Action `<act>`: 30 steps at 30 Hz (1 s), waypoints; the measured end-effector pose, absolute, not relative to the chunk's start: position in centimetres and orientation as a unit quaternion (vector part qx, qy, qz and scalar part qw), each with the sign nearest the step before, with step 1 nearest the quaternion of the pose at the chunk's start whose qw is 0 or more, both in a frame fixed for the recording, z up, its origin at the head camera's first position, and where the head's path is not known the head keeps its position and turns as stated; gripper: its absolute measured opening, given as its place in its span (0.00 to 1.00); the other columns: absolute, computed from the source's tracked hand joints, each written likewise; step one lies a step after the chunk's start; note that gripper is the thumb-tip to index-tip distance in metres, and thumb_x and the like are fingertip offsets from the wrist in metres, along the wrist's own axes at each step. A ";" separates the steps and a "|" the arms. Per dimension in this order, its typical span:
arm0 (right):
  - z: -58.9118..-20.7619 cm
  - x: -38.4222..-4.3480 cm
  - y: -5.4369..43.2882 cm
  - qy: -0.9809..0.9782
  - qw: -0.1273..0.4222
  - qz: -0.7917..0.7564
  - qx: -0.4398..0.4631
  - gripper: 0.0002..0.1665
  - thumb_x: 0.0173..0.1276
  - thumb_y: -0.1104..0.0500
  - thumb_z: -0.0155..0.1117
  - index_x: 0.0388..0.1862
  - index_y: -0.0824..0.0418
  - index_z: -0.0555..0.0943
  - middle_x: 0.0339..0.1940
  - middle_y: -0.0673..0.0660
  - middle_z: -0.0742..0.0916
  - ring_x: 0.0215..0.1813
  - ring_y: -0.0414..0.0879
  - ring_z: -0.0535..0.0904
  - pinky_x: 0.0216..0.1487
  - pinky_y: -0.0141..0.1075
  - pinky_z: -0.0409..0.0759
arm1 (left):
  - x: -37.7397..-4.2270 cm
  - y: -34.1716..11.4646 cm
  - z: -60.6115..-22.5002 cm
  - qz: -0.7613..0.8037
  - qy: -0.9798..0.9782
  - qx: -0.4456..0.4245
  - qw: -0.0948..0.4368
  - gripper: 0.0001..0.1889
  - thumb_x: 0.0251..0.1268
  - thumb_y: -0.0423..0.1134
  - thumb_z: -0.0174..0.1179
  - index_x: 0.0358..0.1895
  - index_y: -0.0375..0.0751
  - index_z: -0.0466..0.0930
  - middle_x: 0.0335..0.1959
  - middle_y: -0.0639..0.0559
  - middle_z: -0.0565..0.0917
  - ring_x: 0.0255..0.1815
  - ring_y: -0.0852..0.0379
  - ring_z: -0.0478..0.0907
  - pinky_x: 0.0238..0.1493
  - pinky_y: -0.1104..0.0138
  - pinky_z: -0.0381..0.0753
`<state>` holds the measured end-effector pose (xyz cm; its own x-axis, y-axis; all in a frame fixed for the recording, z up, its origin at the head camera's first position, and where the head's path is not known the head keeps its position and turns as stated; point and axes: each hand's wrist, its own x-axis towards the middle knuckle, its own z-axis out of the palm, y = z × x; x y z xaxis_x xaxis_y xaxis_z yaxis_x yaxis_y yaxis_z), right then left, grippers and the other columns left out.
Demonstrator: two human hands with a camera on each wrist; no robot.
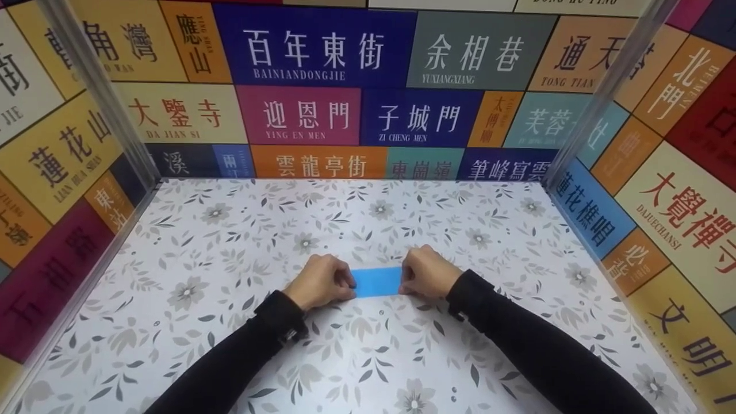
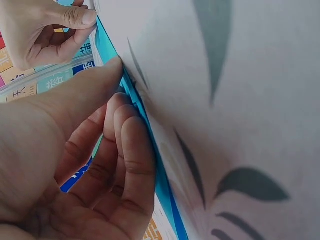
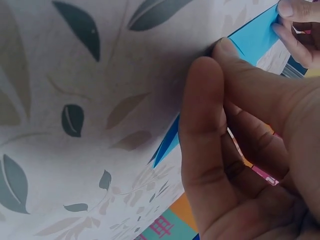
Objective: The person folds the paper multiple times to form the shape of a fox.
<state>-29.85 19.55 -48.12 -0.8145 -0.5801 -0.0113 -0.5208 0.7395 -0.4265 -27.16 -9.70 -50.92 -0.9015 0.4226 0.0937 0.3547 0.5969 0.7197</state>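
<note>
A blue strip of folded paper (image 1: pixel 376 283) lies low over the floral tabletop, stretched between both hands. At its left end my left hand (image 1: pixel 325 280) pinches it between thumb and fingers. The right end is held by my right hand (image 1: pixel 430 270), thumb against the curled fingers. From the left wrist, the paper (image 2: pixel 106 46) appears nearly edge-on along the table, the left thumb pressing its near edge. In the right wrist view, a folded end of the paper (image 3: pixel 167 142) pokes out past the right fingers, showing layers. The fingers hide both ends in the head view.
The white tabletop (image 1: pixel 230 247) carries a grey leaf and flower print. Behind it stands a wall (image 1: pixel 310 46) of coloured panels with Chinese lettering. Similar side panels (image 1: pixel 57 161) rise at left and right, with clear strips at the corners.
</note>
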 end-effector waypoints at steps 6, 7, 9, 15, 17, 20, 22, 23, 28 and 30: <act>-48.2 -29.8 20.0 0.927 0.059 -0.214 -0.303 0.08 0.65 0.62 0.91 0.31 0.61 0.96 0.27 0.53 0.95 0.28 0.37 0.81 0.36 0.34 0.85 | -26.9 -9.4 -50.8 0.379 0.899 0.215 0.040 0.08 0.61 0.31 0.87 0.39 0.39 0.97 0.30 0.50 0.95 0.29 0.65 0.84 0.41 0.68 0.87; -48.2 -29.8 20.1 0.927 0.057 -0.215 -0.302 0.08 0.65 0.62 0.90 0.31 0.61 0.96 0.27 0.53 0.95 0.28 0.37 0.81 0.36 0.34 0.85 | -26.9 -9.4 -50.8 0.376 0.900 0.216 0.038 0.08 0.61 0.31 0.87 0.39 0.39 0.97 0.31 0.50 0.95 0.29 0.65 0.84 0.41 0.68 0.87; -48.2 -29.8 20.3 0.927 0.053 -0.218 -0.300 0.07 0.66 0.62 0.89 0.31 0.61 0.96 0.27 0.53 0.95 0.29 0.38 0.82 0.37 0.35 0.85 | -26.8 -9.3 -50.9 0.371 0.901 0.221 0.030 0.08 0.61 0.31 0.87 0.40 0.39 0.97 0.31 0.50 0.95 0.30 0.65 0.84 0.42 0.68 0.88; -47.9 -29.8 20.6 0.929 0.047 -0.227 -0.289 0.05 0.69 0.63 0.86 0.33 0.61 0.96 0.29 0.53 0.96 0.29 0.38 0.82 0.39 0.35 0.84 | -26.5 -9.1 -51.1 0.352 0.908 0.229 0.004 0.07 0.62 0.31 0.85 0.40 0.39 0.97 0.31 0.50 0.95 0.31 0.63 0.85 0.42 0.66 0.89; -47.7 -30.0 20.6 0.931 0.044 -0.228 -0.282 0.04 0.70 0.63 0.86 0.34 0.61 0.97 0.30 0.53 0.96 0.30 0.39 0.81 0.39 0.35 0.82 | -26.4 -9.1 -51.1 0.347 0.909 0.230 0.001 0.07 0.62 0.31 0.85 0.40 0.39 0.97 0.31 0.50 0.95 0.31 0.62 0.85 0.42 0.64 0.89; -47.4 -30.3 20.6 0.934 0.046 -0.233 -0.268 0.03 0.72 0.63 0.84 0.36 0.60 0.97 0.31 0.52 0.96 0.31 0.39 0.82 0.40 0.36 0.82 | -26.3 -8.9 -51.0 0.337 0.914 0.227 0.001 0.06 0.63 0.32 0.85 0.40 0.40 0.97 0.31 0.51 0.95 0.31 0.62 0.85 0.43 0.63 0.90; -47.3 -30.5 20.6 0.936 0.042 -0.232 -0.263 0.03 0.72 0.63 0.83 0.37 0.59 0.97 0.32 0.52 0.97 0.33 0.40 0.84 0.43 0.38 0.84 | -26.3 -8.9 -51.0 0.327 0.917 0.227 -0.002 0.06 0.63 0.33 0.85 0.39 0.41 0.97 0.30 0.52 0.94 0.31 0.61 0.84 0.43 0.61 0.90; -47.2 -30.6 20.6 0.937 0.042 -0.232 -0.259 0.02 0.73 0.63 0.83 0.37 0.59 0.96 0.33 0.52 0.97 0.34 0.41 0.85 0.45 0.39 0.86 | -26.3 -8.8 -50.9 0.322 0.919 0.227 -0.004 0.06 0.63 0.34 0.85 0.39 0.42 0.97 0.30 0.53 0.94 0.31 0.61 0.84 0.43 0.61 0.89; -47.2 -31.1 20.6 0.939 0.038 -0.230 -0.252 0.02 0.73 0.62 0.84 0.38 0.59 0.96 0.36 0.54 0.97 0.41 0.48 0.91 0.55 0.49 0.91 | -26.5 -8.7 -50.9 0.300 0.925 0.233 -0.021 0.05 0.65 0.38 0.85 0.36 0.46 0.96 0.29 0.55 0.92 0.31 0.59 0.82 0.41 0.59 0.87; -47.4 -31.3 20.6 0.938 0.046 -0.237 -0.248 0.02 0.73 0.60 0.84 0.39 0.58 0.96 0.37 0.54 0.98 0.43 0.50 0.92 0.57 0.51 0.92 | -26.5 -8.7 -50.9 0.290 0.927 0.236 -0.027 0.06 0.66 0.39 0.85 0.35 0.48 0.96 0.29 0.56 0.92 0.31 0.59 0.82 0.41 0.59 0.86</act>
<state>-31.33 20.63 -47.37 -0.8728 -0.4871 0.0315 -0.4438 0.7648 -0.4671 -26.46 -8.71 -50.91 -0.8871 0.4217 0.1874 0.4533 0.7200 0.5255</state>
